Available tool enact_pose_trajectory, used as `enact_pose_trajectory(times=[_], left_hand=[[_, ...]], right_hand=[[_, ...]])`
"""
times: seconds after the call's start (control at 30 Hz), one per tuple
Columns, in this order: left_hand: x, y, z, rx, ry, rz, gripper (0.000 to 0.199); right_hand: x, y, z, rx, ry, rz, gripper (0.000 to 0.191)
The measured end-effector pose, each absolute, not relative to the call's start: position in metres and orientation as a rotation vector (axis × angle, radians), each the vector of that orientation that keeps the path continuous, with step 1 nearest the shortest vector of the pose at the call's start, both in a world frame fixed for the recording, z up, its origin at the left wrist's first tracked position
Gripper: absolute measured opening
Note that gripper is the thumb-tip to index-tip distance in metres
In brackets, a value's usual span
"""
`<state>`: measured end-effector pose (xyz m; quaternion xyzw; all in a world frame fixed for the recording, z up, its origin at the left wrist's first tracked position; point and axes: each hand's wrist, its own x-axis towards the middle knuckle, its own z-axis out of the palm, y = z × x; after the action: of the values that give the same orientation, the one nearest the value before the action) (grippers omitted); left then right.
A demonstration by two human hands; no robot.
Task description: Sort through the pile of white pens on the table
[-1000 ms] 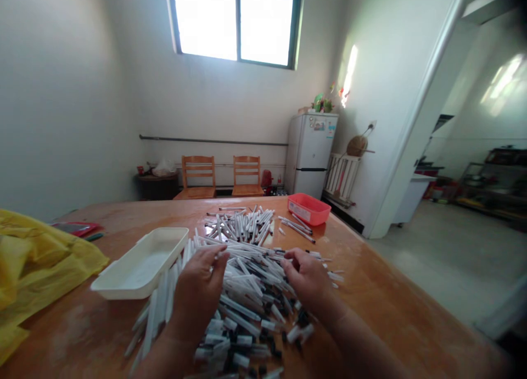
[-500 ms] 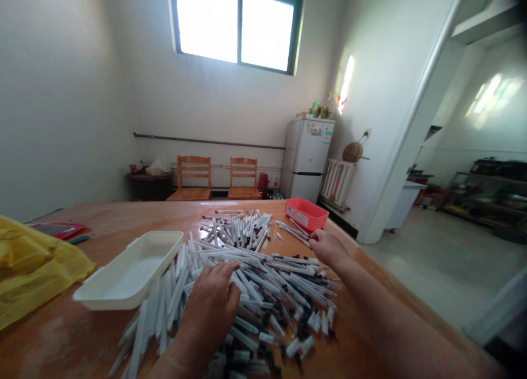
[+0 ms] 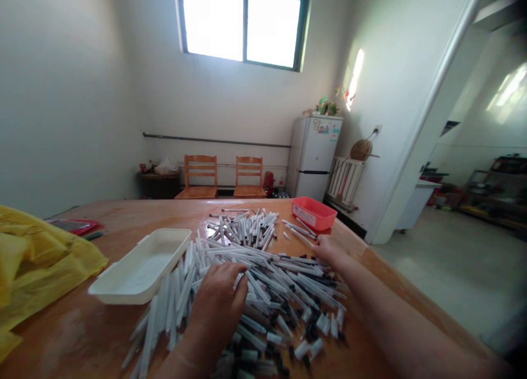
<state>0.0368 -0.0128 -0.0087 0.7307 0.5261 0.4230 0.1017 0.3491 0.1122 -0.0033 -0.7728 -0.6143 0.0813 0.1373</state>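
Many white and clear pen parts (image 3: 255, 258) lie heaped on the orange-brown table, with black and clear caps (image 3: 315, 327) at the near side. My left hand (image 3: 220, 296) rests over the left part of the heap, its fingers curled; whatever lies under them is hidden. Beyond the heap at the right, my right hand (image 3: 327, 249) has its fingers closed at the near end of a few thin pens (image 3: 298, 233). Just behind it stands a red tray (image 3: 313, 213). A cream tray (image 3: 140, 266) sits left of the heap.
A yellow plastic bag (image 3: 45, 269) covers the table's left side, near a red flat item (image 3: 76, 226). Past the far table edge (image 3: 197, 201) stand two wooden chairs (image 3: 200, 173) and a fridge (image 3: 315, 154). A doorway is at the right.
The whole view has shifted slightly, so things appear further right. Both hands keep nearly the same places over the pens.
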Motion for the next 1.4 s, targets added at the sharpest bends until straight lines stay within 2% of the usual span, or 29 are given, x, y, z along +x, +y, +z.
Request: enact_pose_trajectory(times=[0.13, 0.23, 0.27, 0.33, 0.37, 0.5, 0.63, 0.93, 1.1, 1.17, 1.27, 1.4], left_hand=[[0.037, -0.011, -0.01, 1.94, 1.477, 1.368, 0.02], [0.037, -0.009, -0.007, 1.574, 1.366, 1.436, 0.03], [0.036, -0.009, -0.005, 1.421, 1.322, 1.444, 0.035], [0.034, -0.009, 0.001, 1.131, 1.202, 1.456, 0.045], [0.033, -0.01, 0.004, 1.017, 1.117, 1.459, 0.047], [0.027, -0.013, 0.015, 0.832, 0.825, 1.476, 0.042], [0.025, -0.015, 0.017, 0.783, 0.819, 1.475, 0.033], [0.03, -0.018, 0.022, 0.726, 0.781, 1.467, 0.036], [0.037, -0.02, 0.018, 0.859, 0.769, 1.369, 0.03], [0.04, -0.021, 0.016, 0.864, 0.745, 1.345, 0.025], [0.045, -0.02, 0.014, 0.821, 0.742, 1.383, 0.017], [0.052, -0.019, 0.012, 0.762, 0.845, 1.427, 0.02]], right_hand=[[0.332, 0.08, 0.02, -2.001, -1.817, 0.418, 0.014], [0.307, 0.043, 0.033, -1.789, -1.869, 0.62, 0.015], [0.297, 0.029, 0.036, -1.692, -1.875, 0.744, 0.016], [0.279, 0.002, 0.041, -1.349, -1.733, 1.298, 0.017], [0.271, -0.009, 0.042, -1.266, -1.659, 1.442, 0.018], [0.247, -0.037, 0.039, -1.096, -1.452, 1.746, 0.018], [0.235, -0.042, 0.024, -0.984, -1.256, 1.892, 0.015], [0.237, -0.035, -0.005, -0.817, -0.989, 1.992, 0.016], [0.231, -0.041, -0.005, -0.779, -1.031, 2.123, 0.042], [0.225, -0.043, -0.005, -0.717, -1.05, 2.094, 0.042], [0.22, -0.044, -0.004, -0.794, -1.212, 1.869, 0.041], [0.221, -0.045, -0.003, -1.064, -1.711, 1.122, 0.04]])
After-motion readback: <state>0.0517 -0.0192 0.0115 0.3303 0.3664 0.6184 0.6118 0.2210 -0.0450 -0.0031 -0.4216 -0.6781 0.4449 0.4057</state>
